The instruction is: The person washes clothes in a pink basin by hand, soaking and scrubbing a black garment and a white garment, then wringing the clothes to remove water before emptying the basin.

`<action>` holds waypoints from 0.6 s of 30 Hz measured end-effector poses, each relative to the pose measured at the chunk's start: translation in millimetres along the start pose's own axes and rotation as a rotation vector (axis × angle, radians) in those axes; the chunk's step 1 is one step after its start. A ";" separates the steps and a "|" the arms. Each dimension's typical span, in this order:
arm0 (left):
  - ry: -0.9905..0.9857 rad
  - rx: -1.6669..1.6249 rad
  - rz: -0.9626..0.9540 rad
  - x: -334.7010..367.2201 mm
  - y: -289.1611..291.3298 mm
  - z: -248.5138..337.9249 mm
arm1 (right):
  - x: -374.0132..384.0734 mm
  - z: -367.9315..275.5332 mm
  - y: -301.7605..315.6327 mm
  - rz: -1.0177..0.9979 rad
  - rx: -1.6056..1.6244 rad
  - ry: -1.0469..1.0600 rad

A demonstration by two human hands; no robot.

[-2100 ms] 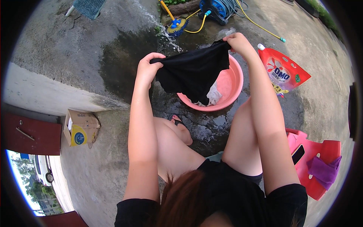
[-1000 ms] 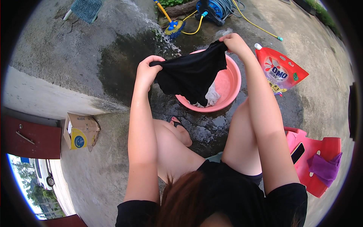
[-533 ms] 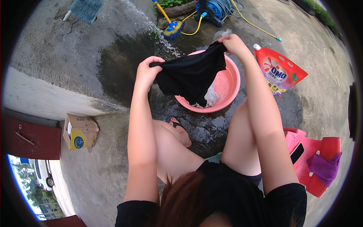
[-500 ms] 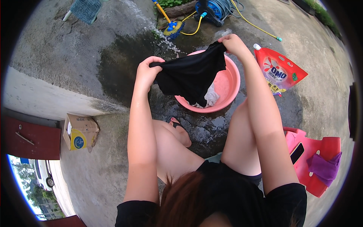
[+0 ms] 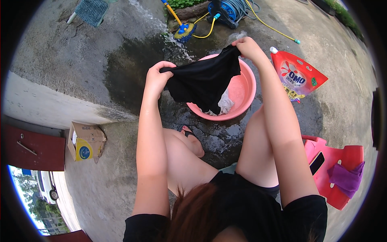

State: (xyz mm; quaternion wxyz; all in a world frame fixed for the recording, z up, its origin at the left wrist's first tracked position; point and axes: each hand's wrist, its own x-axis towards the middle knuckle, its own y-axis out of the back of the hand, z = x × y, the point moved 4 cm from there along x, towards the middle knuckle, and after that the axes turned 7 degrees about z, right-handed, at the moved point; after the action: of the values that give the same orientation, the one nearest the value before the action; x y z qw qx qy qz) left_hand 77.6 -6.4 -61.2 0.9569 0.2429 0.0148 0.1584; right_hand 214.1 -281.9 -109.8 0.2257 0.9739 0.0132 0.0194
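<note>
A black piece of clothing [image 5: 203,80] is stretched between my two hands above a pink basin [image 5: 250,86]. My left hand [image 5: 157,76] pinches its left corner, and my right hand [image 5: 248,48] grips the upper right corner. The cloth sags in the middle, and its lower edge hangs into the basin's opening. Inside the basin, a whitish wet cloth [image 5: 226,103] shows beside the black fabric; the rest of it is hidden.
To the right lies a red detergent pouch [image 5: 300,74]. A red plastic chair [image 5: 342,193] holds a phone [image 5: 317,163] and a purple cloth [image 5: 347,179]. Beyond the basin are a scrub brush [image 5: 184,31] and a hose reel [image 5: 227,12]. A cardboard box [image 5: 86,141] stands left.
Almost nothing differs. Both hands keep hold of the black clothing in nearly the same place.
</note>
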 end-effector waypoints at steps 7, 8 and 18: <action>0.008 0.003 -0.002 0.4 -0.6 -0.2 | 1.6 2.7 0.2 -0.002 0.003 0.006; 0.007 0.003 -0.001 0.5 -0.6 -0.3 | 1.8 2.4 0.0 -0.003 -0.007 0.006; -0.024 -0.023 0.034 0.6 -1.2 -0.3 | -0.3 -0.5 0.6 0.001 -0.010 -0.005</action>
State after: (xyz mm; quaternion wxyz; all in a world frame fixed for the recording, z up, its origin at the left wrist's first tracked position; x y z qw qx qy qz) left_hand 78.4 -7.1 -62.0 0.9569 0.2341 -0.0025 0.1721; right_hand 213.7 -282.2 -109.1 0.2308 0.9728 0.0120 0.0172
